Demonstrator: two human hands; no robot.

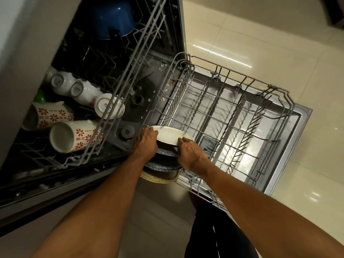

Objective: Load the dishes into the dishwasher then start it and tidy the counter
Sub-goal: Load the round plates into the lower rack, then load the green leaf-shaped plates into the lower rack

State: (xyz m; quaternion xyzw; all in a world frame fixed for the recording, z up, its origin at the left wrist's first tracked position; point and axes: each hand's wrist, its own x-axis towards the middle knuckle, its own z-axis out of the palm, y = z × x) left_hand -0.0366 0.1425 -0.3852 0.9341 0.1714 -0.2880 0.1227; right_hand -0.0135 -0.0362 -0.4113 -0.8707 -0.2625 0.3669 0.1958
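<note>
At the near corner of the pulled-out lower rack [242,116], both hands are on a stack of dishes: a white plate [172,135] on top, two dark speckled plates [163,157] under it, and what looks like a woven-rimmed dish [158,178] at the bottom. The left hand [148,144] grips the left edge of the stack with its fingers curled round the plates, and the right hand [191,152] pinches the white plate's right edge, fingers bent over the rim.

Stuff I'd worry about here:

- The white plate sits tilted on the pile. If it's lifted one-handed by the rim, it could slip and hit the rack wires or the open door [290,123] below.
- I can't tell whether the stack actually rests on the rack or is only held up by the hands. If it's the hands, letting go on one side probably tips everything toward the tiled floor [279,43].
- The upper rack [119,94] is slid out right beside the left hand, full of upside-down floral mugs [74,135] and white cups [81,91]. A careless elbow or plate edge could knock it.
- The rack's tines are close-set, so a plate forced in crooked might jam or chip.

The dishwasher isn't started yet, and the bench isn't in view at all.
</note>
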